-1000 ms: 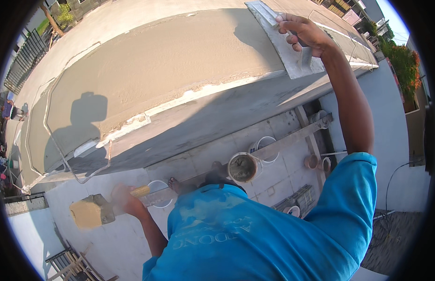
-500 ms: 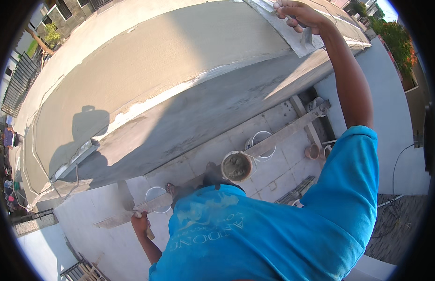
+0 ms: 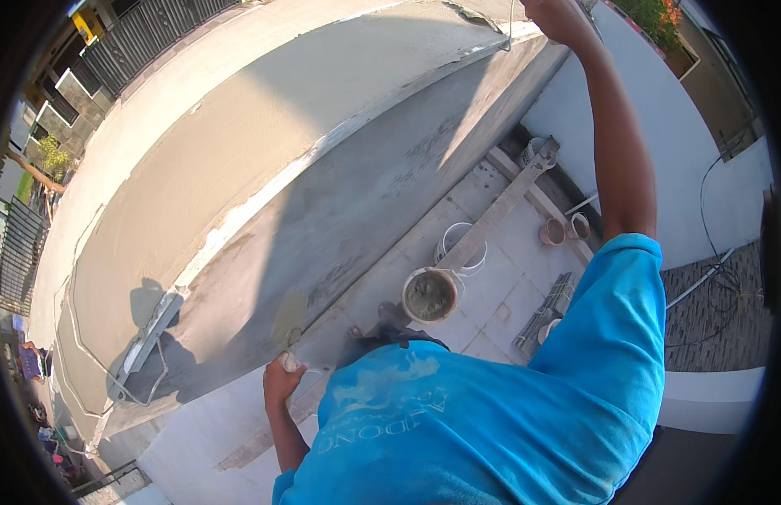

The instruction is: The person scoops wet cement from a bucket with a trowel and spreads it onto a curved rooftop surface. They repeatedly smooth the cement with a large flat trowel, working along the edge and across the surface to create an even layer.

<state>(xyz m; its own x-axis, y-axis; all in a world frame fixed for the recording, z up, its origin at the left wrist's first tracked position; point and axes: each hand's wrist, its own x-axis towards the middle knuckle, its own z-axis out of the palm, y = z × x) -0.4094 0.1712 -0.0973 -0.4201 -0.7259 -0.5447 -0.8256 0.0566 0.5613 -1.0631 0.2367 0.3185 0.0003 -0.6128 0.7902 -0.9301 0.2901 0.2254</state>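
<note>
My left hand [image 3: 283,379] is closed round the handle of a pointing trowel [image 3: 290,318]. Its blade, blurred by motion, points up in front of the grey wall face [image 3: 323,210]. At the top edge of the picture my right hand [image 3: 562,20] reaches out beside the far end of the wall top. The picture's edge cuts off its fingertips and most of the flat plastering trowel it grips. Smooth wet mortar [image 3: 230,143] covers the broad wall top. A bucket of grey mortar [image 3: 430,295] stands in front of my body, apart from both hands.
A narrow plank [image 3: 500,215] runs beyond the mortar bucket, near a white bucket [image 3: 460,247]. Two small brown pots [image 3: 553,231] stand to the right. A metal straightedge [image 3: 155,330] with bent rods lies at the wall's left end. A cable [image 3: 704,198] hangs on the right.
My left hand has risen and moved right with the pointing trowel. My right hand has gone up to the picture's edge, taking the plastering trowel mostly out of view. The view has turned.
</note>
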